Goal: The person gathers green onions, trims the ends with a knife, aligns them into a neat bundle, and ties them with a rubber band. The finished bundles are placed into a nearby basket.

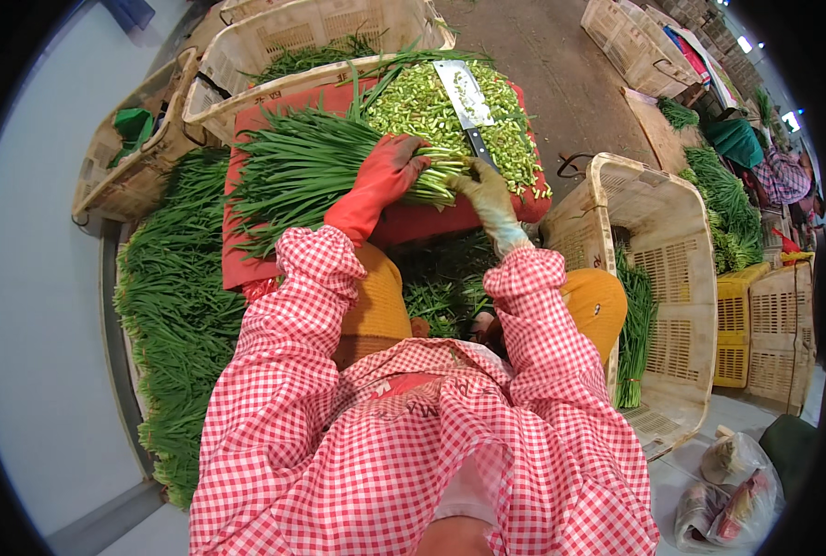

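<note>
A bunch of green Chinese chives [308,156] lies across the red cloth-covered work surface [249,132], leaves to the left and pale stem ends to the right. Over its stems rests my left hand [392,170] in a red rubber glove, fingers closed around them. My right hand [483,191], in a worn yellowish glove, touches the cut ends with its fingertips; whether it grips any stem is hard to tell. Just beyond it, a cleaver [465,97] with a black handle lies flat on a heap of chopped stem pieces [406,101].
Leafy chives [183,313] are piled along my left side. A plastic crate [677,278] at my right holds a tied chive bundle [633,333]. Another crate [308,28] with loose greens stands beyond the work surface. Plastic bags [732,486] lie at lower right; a person [784,174] sits far right.
</note>
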Motion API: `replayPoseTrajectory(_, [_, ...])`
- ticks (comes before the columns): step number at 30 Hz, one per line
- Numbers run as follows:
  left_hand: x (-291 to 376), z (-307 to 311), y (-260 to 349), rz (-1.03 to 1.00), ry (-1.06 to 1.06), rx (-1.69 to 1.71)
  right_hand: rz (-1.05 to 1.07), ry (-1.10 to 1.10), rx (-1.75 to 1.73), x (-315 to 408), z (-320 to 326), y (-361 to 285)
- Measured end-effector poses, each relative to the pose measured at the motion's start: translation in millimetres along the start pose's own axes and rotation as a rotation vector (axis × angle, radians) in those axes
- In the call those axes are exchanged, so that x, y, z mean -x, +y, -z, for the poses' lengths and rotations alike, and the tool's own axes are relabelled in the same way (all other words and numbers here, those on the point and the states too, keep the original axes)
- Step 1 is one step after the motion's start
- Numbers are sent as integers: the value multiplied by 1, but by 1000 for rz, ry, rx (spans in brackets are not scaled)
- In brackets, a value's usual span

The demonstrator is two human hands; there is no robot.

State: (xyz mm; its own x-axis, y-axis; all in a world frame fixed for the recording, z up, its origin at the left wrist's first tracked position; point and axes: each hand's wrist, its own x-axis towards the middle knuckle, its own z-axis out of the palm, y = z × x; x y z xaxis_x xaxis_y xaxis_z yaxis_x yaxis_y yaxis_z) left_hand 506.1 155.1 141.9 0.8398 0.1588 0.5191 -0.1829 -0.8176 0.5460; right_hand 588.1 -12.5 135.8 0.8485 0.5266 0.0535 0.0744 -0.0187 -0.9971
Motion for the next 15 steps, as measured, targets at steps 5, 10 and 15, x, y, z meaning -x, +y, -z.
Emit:
replayPoseTrajectory(5, [-1,1,1,23,-5,8,148,22,211,-6,-2,8])
replayPoseTrajectory(10, [-1,2,0,40,-59,9,-9,32,50,-8,-2,16])
replayPoseTrajectory(15, [0,0,-1,-6,-16,-20,43,94,269,-6,-4,17])
